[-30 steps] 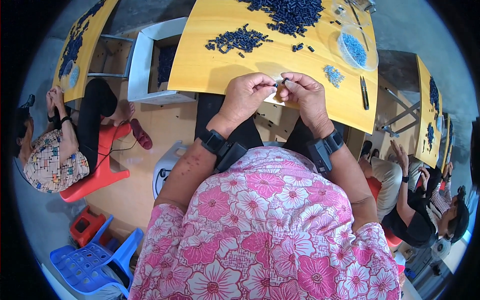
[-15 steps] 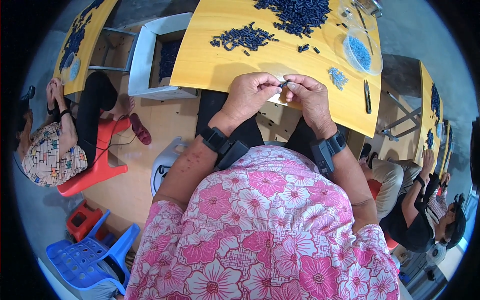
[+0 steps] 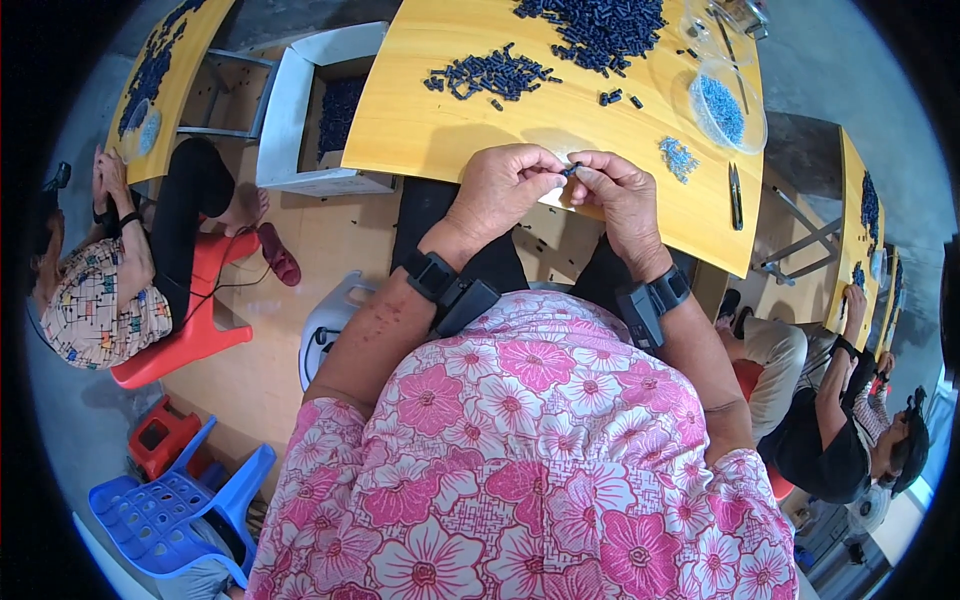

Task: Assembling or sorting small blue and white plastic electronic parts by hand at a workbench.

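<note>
Over the near edge of the yellow table (image 3: 560, 110), my left hand (image 3: 502, 192) and my right hand (image 3: 622, 195) meet with thumbs and fingertips pinched. Between them is a small black cylindrical part (image 3: 571, 169), mostly covered by the fingers. Both hands are closed on it, so its finer details cannot be made out. Beyond my left hand lies a loose pile of small black parts (image 3: 490, 75). A little heap of tiny light-blue pieces (image 3: 678, 158) rests beyond my right hand, with dark tweezers (image 3: 736, 196) to its right.
A larger pile of black parts (image 3: 605, 30) covers the far table. A clear tub (image 3: 755, 140) holds more light-blue pieces at the right edge. Left of the table stands a white box (image 3: 285, 130) with dark contents. Other people sit at tables on both sides.
My hands stay together on the small part with barely any shift. The whole view has moved very slightly. A co-worker's hand on the right has lowered a little.
</note>
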A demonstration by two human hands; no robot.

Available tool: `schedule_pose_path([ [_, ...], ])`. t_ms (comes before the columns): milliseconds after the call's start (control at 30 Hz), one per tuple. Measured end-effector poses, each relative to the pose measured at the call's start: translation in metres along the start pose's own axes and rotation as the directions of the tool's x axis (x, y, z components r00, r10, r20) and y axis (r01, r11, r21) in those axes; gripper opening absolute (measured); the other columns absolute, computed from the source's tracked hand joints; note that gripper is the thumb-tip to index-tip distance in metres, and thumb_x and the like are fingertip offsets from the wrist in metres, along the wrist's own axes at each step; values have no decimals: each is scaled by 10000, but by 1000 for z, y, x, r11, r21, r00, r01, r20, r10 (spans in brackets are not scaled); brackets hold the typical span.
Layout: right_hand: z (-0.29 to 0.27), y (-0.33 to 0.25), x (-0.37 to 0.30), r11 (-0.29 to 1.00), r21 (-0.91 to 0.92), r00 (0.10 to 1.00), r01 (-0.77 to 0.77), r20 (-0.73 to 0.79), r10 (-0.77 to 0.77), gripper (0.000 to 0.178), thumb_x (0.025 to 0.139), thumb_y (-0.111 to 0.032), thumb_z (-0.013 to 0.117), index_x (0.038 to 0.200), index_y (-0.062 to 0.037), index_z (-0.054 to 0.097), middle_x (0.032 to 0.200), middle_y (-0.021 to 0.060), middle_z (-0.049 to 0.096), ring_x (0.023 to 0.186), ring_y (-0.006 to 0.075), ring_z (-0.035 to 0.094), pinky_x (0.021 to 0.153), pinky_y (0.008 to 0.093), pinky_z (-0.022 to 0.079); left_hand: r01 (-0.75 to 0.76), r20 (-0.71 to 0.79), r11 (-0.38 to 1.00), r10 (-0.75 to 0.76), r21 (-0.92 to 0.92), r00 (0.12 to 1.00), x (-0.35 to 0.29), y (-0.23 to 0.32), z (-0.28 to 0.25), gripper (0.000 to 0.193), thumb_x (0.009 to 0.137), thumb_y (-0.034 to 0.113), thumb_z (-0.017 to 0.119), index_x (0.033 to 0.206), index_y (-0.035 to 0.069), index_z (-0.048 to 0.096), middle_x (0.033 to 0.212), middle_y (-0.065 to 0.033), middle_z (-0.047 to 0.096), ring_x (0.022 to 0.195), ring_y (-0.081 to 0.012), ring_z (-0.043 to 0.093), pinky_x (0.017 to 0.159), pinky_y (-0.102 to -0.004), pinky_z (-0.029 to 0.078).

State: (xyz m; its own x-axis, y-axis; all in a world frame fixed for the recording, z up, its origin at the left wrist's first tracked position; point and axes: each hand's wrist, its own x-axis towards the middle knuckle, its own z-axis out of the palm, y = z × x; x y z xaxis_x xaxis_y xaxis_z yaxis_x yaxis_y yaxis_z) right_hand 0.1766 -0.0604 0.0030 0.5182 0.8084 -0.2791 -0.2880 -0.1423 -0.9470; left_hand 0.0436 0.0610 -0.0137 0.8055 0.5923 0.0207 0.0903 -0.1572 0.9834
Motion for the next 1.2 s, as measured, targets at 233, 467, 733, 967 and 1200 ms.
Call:
schedule_pose_path([
  [233,1,1,0,999,-19,999,44,3,-44,174,867,-15,593,1023,12,666,755,37,635,677,99,593,652,236,508,21,56,999,-22,27,998,0,4,-3,129,843,70,656,944,-5,680,829,-35,683,736,-59,593,683,-216,494],
  [467,2,2,0,997,-13,997,81,7,-81,165,859,15,587,997,4,679,823,44,637,699,99,600,688,249,530,5,13,1000,-5,-11,1000,1,-2,-1,143,790,115,691,896,20,696,754,-73,688,655,-112,621,633,-251,504],
  [733,2,1,0,993,-18,993,115,34,-114,165,857,29,588,987,1,685,912,47,632,732,103,607,714,259,544,6,45,999,-4,-37,999,2,2,-5,145,807,106,672,909,5,692,778,-79,692,690,-117,634,658,-255,509],
  [967,1,0,-1,991,-51,991,122,58,-119,157,855,12,609,987,-13,690,912,45,639,752,108,614,724,255,542,14,80,999,-11,-36,997,3,0,-7,156,815,106,658,929,6,695,803,-85,697,719,-120,641,680,-259,512],
  [1200,1,0,-2,991,-50,991,125,54,-123,165,852,2,616,997,-19,692,940,55,652,795,123,634,747,255,539,3,78,999,0,-36,997,3,-1,-6,167,820,116,657,938,3,692,805,-90,698,722,-125,645,683,-264,513],
])
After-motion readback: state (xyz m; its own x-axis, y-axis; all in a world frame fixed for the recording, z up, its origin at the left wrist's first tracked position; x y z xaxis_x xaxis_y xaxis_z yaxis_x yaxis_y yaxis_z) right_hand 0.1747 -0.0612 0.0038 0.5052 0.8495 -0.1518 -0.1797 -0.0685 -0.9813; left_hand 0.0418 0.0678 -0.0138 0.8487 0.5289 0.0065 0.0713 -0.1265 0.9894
